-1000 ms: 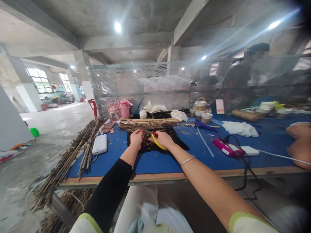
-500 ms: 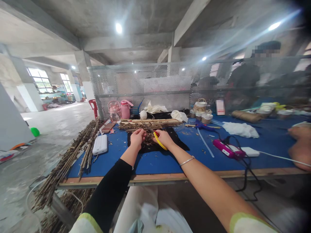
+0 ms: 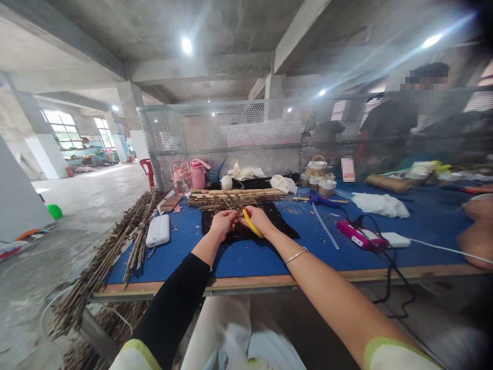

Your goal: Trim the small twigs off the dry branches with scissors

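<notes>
My right hand (image 3: 259, 221) is closed around a hand tool with yellow-and-red handles (image 3: 252, 226), like shears or pliers; its working end is hard to make out among the twigs. Just left of it, the fingers of my left hand (image 3: 223, 224) pinch together on a thin dark twig (image 3: 232, 203), partly hidden by the fingertips. The two hands nearly touch above a black cloth (image 3: 279, 221) on the blue table. Right behind them lies a row of dry twigs (image 3: 200, 202), with paler sticks (image 3: 256, 193) at its back.
Bundled dry branches (image 3: 111, 241) overhang the table's left edge, beside a white power bank (image 3: 157, 230). To the right are a glue gun (image 3: 321, 199), a magenta device (image 3: 362, 235) with cables, and white plastic (image 3: 381, 204). A co-worker's arm (image 3: 477, 231) rests at far right. A perforated metal screen (image 3: 231, 133) stands behind.
My left hand has shifted slightly right and down, closer to my right hand. The tool stays in my right hand, tilted much as before. The co-worker's arm moved a little.
</notes>
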`<control>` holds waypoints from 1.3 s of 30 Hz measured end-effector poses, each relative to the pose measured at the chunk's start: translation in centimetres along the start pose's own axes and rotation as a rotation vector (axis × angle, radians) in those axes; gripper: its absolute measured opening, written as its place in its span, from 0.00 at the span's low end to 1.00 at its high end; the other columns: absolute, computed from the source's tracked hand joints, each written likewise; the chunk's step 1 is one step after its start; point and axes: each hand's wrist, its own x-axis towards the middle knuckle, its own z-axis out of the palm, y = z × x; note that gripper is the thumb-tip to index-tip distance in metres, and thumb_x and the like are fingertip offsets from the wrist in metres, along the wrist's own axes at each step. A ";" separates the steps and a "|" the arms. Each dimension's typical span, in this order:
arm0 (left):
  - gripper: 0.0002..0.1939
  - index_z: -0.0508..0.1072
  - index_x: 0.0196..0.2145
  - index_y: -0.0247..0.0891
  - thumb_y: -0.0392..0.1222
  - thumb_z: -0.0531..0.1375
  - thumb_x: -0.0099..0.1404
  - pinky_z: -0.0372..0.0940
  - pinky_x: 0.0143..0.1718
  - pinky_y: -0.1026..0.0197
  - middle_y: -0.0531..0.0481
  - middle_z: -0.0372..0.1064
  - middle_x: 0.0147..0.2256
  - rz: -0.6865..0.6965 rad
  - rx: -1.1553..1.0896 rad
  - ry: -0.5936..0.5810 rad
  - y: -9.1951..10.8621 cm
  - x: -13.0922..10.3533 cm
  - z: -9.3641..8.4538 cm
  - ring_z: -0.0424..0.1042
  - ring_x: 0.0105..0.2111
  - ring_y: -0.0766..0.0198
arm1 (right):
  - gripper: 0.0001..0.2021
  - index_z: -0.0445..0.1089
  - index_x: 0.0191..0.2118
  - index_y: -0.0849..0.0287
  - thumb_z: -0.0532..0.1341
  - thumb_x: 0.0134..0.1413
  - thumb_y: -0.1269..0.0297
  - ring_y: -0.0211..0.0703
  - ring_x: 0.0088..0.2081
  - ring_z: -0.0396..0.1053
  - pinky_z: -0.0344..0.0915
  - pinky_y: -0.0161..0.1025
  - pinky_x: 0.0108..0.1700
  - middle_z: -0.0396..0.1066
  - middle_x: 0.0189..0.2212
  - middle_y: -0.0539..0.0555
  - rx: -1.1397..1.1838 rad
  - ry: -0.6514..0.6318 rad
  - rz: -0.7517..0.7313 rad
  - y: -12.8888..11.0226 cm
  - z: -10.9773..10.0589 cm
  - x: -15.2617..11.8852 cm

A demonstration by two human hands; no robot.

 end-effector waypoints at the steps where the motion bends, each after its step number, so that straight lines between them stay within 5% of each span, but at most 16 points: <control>1: 0.10 0.73 0.31 0.31 0.40 0.62 0.51 0.54 0.17 0.72 0.52 0.64 0.18 0.021 0.033 0.020 0.0 0.0 0.0 0.60 0.17 0.75 | 0.11 0.64 0.30 0.59 0.59 0.43 0.57 0.38 0.29 0.65 0.57 0.30 0.30 0.69 0.28 0.50 -0.017 0.004 0.031 0.0 0.0 0.0; 9: 0.09 0.75 0.31 0.32 0.38 0.60 0.51 0.52 0.16 0.69 0.52 0.66 0.18 0.159 0.241 0.014 0.4 -0.8 0.3 0.57 0.15 0.73 | 0.28 0.61 0.39 0.59 0.61 0.38 0.42 0.50 0.38 0.68 0.56 0.35 0.31 0.69 0.37 0.58 -0.209 -0.036 0.200 0.0 -0.1 -0.1; 23: 0.15 0.77 0.36 0.35 0.38 0.56 0.52 0.55 0.23 0.67 0.52 0.68 0.20 0.391 0.510 -0.080 0.2 -0.8 0.0 0.60 0.19 0.69 | 0.25 0.60 0.40 0.59 0.60 0.42 0.44 0.46 0.39 0.67 0.54 0.33 0.31 0.69 0.39 0.57 -0.189 -0.003 0.129 -0.6 -0.4 -0.2; 32: 0.17 0.77 0.36 0.36 0.33 0.53 0.50 0.56 0.26 0.67 0.51 0.72 0.25 0.443 0.603 -0.063 0.3 -0.7 -0.2 0.62 0.23 0.68 | 0.24 0.62 0.33 0.56 0.57 0.41 0.39 0.45 0.33 0.67 0.50 0.34 0.27 0.69 0.30 0.53 -0.304 0.075 0.140 -0.6 -0.7 -0.3; 39: 0.16 0.77 0.35 0.34 0.36 0.53 0.52 0.53 0.23 0.68 0.53 0.67 0.20 0.450 0.618 -0.091 0.0 -0.7 -0.2 0.58 0.20 0.70 | 0.23 0.64 0.32 0.57 0.57 0.42 0.40 0.44 0.33 0.68 0.52 0.33 0.28 0.70 0.30 0.54 -0.287 0.048 0.169 -0.8 -0.9 -0.3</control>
